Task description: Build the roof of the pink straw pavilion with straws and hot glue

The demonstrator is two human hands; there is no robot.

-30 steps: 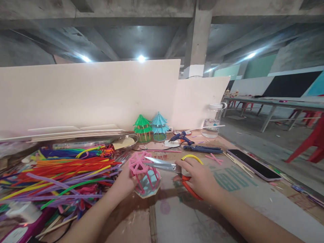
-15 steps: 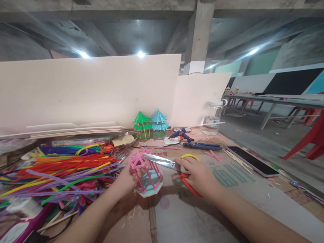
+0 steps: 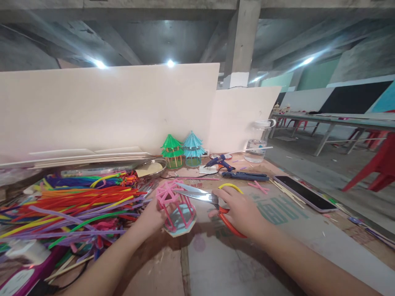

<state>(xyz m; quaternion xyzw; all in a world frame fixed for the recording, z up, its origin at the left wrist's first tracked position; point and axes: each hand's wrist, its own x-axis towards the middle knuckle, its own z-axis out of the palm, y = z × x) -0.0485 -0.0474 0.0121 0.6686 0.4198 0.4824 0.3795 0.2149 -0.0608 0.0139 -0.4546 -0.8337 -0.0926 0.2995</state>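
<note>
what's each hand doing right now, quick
Left hand: closed on the pink stick frame.
Right hand: closed on the scissors, blades at the frame's top.

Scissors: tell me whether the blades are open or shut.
Open. The scissors in the right hand show two blades spread slightly apart at the pink frame.

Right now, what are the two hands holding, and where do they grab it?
The left hand grips the pink stick frame by its side. The right hand holds the scissors by their handles.
</note>
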